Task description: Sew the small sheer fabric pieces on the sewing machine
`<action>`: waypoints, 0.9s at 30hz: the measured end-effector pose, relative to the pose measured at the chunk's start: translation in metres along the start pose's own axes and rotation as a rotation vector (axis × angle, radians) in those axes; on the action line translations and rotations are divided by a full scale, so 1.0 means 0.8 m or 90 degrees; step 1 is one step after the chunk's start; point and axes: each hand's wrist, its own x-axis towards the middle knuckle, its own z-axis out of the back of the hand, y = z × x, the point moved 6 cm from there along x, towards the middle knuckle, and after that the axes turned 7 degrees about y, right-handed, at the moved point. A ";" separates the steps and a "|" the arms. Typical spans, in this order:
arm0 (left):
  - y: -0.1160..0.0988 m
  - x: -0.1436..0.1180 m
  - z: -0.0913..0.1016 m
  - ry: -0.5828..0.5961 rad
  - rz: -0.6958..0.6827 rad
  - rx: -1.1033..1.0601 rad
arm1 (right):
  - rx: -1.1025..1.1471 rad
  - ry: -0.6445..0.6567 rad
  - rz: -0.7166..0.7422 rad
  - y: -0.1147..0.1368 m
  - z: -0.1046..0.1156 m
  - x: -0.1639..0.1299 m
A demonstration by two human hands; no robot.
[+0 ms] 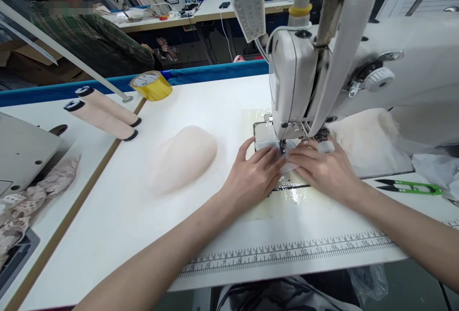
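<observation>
My left hand (253, 174) and my right hand (321, 167) lie flat on the bed of a white sewing machine (322, 62), fingertips meeting at a small piece of sheer pale fabric (287, 162) under the needle and presser foot (282, 147). Both hands press the fabric down from either side. A pale pink moulded foam cup (181, 158) rests on the table to the left of my left hand. More pale fabric (369, 141) is bunched behind the machine's arm, right of my right hand.
Green thread snips (410, 187) lie at the right. Two thread cones (103, 112) lie on their sides at the left, near a yellow tape roll (150, 85). Lace trim (25, 201) sits at far left. A printed ruler (287, 252) runs along the table's front. Another person (89, 38) sits beyond.
</observation>
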 end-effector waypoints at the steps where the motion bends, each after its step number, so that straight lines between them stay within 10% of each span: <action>1: -0.005 -0.003 0.002 -0.011 -0.005 0.002 | -0.005 -0.010 0.017 0.004 0.002 -0.002; 27: -0.005 -0.005 0.001 -0.049 0.005 -0.023 | -0.031 -0.025 0.056 0.008 -0.002 -0.004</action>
